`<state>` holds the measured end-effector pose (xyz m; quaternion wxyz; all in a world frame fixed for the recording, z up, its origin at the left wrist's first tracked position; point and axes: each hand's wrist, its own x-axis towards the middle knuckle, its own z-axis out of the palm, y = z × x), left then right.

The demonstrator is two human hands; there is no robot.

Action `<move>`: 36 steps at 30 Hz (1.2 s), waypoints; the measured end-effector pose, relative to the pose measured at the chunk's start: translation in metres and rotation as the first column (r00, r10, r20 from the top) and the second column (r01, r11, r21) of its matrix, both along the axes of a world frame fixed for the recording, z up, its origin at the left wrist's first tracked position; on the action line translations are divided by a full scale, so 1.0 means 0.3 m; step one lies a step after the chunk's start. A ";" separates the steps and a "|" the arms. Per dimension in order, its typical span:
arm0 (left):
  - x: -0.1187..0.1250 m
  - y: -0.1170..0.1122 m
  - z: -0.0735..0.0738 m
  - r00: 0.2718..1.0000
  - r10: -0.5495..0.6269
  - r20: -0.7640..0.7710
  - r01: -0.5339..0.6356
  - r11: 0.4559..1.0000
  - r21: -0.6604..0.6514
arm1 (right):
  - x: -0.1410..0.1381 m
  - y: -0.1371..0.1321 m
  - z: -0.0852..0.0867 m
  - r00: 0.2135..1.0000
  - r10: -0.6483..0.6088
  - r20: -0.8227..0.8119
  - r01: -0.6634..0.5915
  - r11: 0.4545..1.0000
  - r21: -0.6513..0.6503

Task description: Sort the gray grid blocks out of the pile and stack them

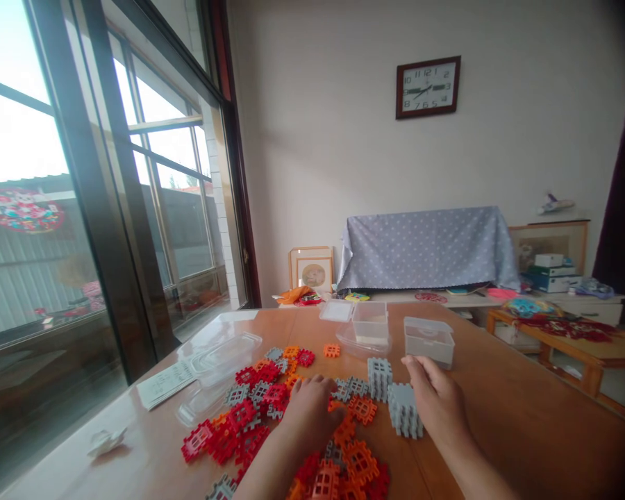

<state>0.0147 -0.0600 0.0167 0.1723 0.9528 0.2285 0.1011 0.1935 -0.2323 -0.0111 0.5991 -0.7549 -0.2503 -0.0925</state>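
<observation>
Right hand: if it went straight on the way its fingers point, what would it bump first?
The right hand would probably reach the clear plastic tub first, though depth is hard to judge; the whitish plastic box sits just right of that line.

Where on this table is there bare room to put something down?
The widest bare wood lies right of the right hand and the clear box. A smaller patch sits between the paper slip, the crumpled tissue and the red tiles. The left hand is crowded by orange tiles and grey tile stacks.
</observation>
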 end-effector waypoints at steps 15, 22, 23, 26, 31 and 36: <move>0.261 0.032 -0.136 0.998 -0.062 0.017 0.061 0.996 0.069 | 0.009 -0.002 0.009 0.998 0.033 -0.054 -0.024 0.985 0.168; 0.225 0.078 -0.141 0.974 0.050 0.222 -0.010 0.984 -0.177 | 0.013 0.003 0.007 0.998 0.027 -0.056 -0.018 0.987 0.160; 0.221 0.083 -0.143 0.965 0.070 0.251 -0.010 0.972 -0.235 | 0.012 0.002 0.007 0.998 0.029 -0.054 -0.020 0.987 0.157; 0.207 0.089 -0.143 0.935 0.126 0.331 0.028 0.906 -0.422 | 0.008 0.000 0.008 0.999 0.034 -0.042 -0.027 0.988 0.151; 0.147 0.057 -0.104 0.878 0.213 0.428 0.130 0.755 -0.643 | -0.011 -0.006 0.014 0.996 0.059 0.060 -0.065 0.993 0.100; 0.086 -0.020 -0.056 0.770 0.492 0.406 0.242 0.364 -0.899 | -0.062 0.004 0.013 0.956 0.143 0.257 -0.143 0.989 -0.019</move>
